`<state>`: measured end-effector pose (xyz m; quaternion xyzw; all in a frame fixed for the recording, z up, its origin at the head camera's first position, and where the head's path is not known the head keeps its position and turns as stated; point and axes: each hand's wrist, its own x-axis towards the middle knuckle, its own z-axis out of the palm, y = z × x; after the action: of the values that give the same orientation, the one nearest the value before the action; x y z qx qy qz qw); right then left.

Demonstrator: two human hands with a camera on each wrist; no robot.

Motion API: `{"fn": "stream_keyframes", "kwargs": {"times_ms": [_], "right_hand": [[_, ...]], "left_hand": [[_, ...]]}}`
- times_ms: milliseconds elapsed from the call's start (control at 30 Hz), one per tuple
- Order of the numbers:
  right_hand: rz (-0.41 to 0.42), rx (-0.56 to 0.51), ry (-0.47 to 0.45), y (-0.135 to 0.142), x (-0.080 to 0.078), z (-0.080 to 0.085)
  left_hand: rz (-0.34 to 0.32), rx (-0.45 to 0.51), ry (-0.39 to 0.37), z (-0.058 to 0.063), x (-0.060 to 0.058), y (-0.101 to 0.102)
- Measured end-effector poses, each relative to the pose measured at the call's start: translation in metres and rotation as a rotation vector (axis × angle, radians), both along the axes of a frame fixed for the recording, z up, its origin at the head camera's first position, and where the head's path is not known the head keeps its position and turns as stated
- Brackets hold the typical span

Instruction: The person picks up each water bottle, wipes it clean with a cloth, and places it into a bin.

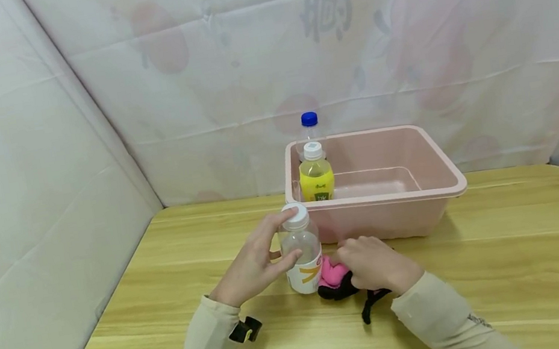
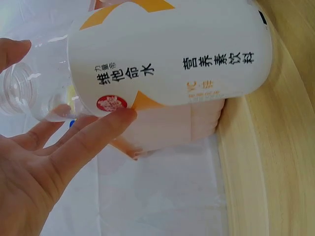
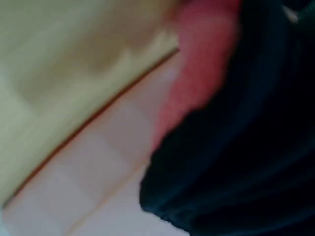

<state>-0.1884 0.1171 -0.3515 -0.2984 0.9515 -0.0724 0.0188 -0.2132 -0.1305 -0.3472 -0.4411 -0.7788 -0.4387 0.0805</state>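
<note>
A clear bottle (image 1: 301, 250) with a white cap and a white label with orange marks stands upright before the tub. My left hand (image 1: 257, 260) holds it, index finger over the cap and thumb on its near side. Up close in the left wrist view, one fingertip lies on the label of the bottle (image 2: 172, 54). Right beside the bottle is a soft pink-and-black cloth item (image 1: 334, 275) with a black strap. My right hand (image 1: 376, 263) grips it with curled fingers from above. In the right wrist view the cloth item (image 3: 202, 73) is blurred.
Behind the hands sits a pink plastic tub (image 1: 374, 217) on the wooden table (image 1: 519, 264). At its left end stand a yellow-labelled bottle (image 1: 316, 181) with a white cap and a clear bottle (image 1: 310, 128) with a blue cap. Pale fabric walls (image 1: 241, 70) surround the table.
</note>
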Motion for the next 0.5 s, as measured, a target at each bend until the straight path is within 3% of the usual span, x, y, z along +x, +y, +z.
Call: {"fn": "stream_keyframes", "kwargs": {"times_ms": [500], "right_hand": [[0.012,-0.002,-0.024,-0.0012,-0.0028,-0.0001]], "left_hand": [[-0.002,0.001,-0.032,0.0003,-0.0003,-0.0039]]}}
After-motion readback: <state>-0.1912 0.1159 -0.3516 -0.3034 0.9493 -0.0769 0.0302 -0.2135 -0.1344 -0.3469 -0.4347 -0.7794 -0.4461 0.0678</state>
